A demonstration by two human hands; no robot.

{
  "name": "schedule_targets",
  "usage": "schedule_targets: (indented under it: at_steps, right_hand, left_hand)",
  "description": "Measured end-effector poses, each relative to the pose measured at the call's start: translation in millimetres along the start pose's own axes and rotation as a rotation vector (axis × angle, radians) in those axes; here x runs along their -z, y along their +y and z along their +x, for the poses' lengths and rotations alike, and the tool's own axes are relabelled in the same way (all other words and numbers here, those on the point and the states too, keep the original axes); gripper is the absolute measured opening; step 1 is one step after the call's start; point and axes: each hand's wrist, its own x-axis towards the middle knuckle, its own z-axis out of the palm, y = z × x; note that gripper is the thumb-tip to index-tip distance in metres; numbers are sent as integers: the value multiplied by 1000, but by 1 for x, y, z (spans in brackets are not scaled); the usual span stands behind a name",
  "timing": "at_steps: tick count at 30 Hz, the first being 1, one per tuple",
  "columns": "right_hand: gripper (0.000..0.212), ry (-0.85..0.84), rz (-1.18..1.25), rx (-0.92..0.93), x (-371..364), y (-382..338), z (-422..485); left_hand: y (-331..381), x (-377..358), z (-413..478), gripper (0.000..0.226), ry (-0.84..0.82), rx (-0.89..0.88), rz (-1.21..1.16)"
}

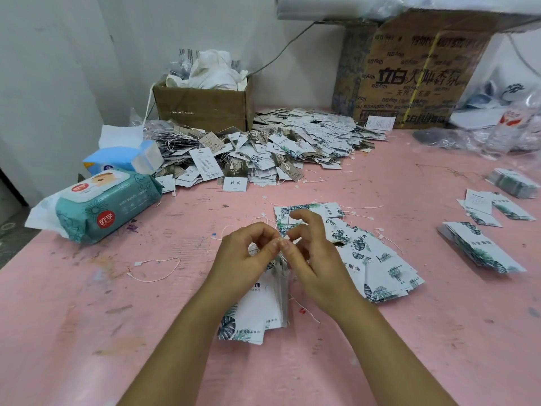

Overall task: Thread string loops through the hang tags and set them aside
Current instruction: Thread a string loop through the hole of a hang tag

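My left hand (pixel 243 256) and my right hand (pixel 310 256) meet over the pink table (pixel 87 332), fingertips together, both pinching a thin white string (pixel 281 253). Below them hangs a small stack of white hang tags with green leaf print (pixel 257 312), lower end on the table; my left hand seems to hold its top. A fanned row of the same tags (pixel 377 259) lies right of my hands. A big heap of tags with strings (pixel 263 148) lies at the back. A loose string loop (pixel 158 268) lies to the left.
A teal pack of wet wipes (pixel 108 200) and a blue tissue pack (pixel 123 156) sit at the left. An open cardboard box (pixel 202 104) and a large printed carton (pixel 409 74) stand at the back. More tag stacks (pixel 483 250) and clear plastic bags (pixel 483 136) lie at the right.
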Motion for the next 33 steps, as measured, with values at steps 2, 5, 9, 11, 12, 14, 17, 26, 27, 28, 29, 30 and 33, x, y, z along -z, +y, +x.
schedule_targets:
  at_steps: [2, 5, 9, 11, 12, 14, 17, 26, 27, 28, 29, 30, 33]
  right_hand:
    - [19, 18, -9, 28, 0, 0, 0]
    - [9, 81, 8, 64, 0, 0, 0]
    - [9, 192, -65, 137, 1, -1, 4]
    - [8, 184, -34, 111, 2, 0, 4]
    - [8, 165, -14, 89, 2, 0, 3]
    - [9, 117, -3, 57, 1, 2, 1]
    - [15, 66, 18, 27, 1, 3, 0]
    - [20, 189, 91, -3, 3, -1, 3]
    - [23, 237, 86, -9, 4, -2, 3]
    - [24, 289, 76, -14, 5, -1, 4]
    - [27, 341, 62, -22, 6, 0, 4]
    - [30, 389, 47, -34, 8, 1, 4]
    - [32, 487, 45, -89, 12, 5, 6]
  left_hand:
    - [0, 0, 0, 10, -2, -6, -7]
    - [0, 0, 0, 10, -5, -15, 0]
    - [-2, 0, 1, 11, -4, -16, 14]
    - [-2, 0, 1, 11, -3, -17, 25]
    - [-2, 0, 0, 11, -2, -18, 28]
    - [-2, 0, 0, 13, 2, -20, 33]
    - [-1, 1, 0, 14, 9, -18, 39]
    - [-2, 2, 1, 17, -23, -2, 45]
    - [-2, 2, 1, 18, -22, 8, 51]
    - [-3, 3, 1, 19, -16, 20, 56]
    - [-4, 4, 2, 20, -5, 34, 58]
    - [-5, 5, 2, 20, 10, 46, 62]
    - [-8, 9, 3, 20, 62, 68, 91]
